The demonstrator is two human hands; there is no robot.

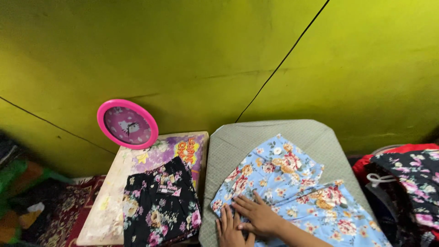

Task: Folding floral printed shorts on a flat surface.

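A light blue floral garment (292,183) lies spread on a grey padded ironing board (228,146). My right hand (258,214) lies flat on the garment's near left part, fingers spread and pointing left. My left hand (228,231) presses flat just below and left of it, partly under the right hand, at the garment's edge. Neither hand grips anything.
A folded black floral garment (160,206) rests on a small colourful table (109,201) to the left, with a pink round clock (127,124) leaning against the yellow-green wall. A pile of dark floral and red clothes (407,178) sits at right. Patterned rug (59,206) at lower left.
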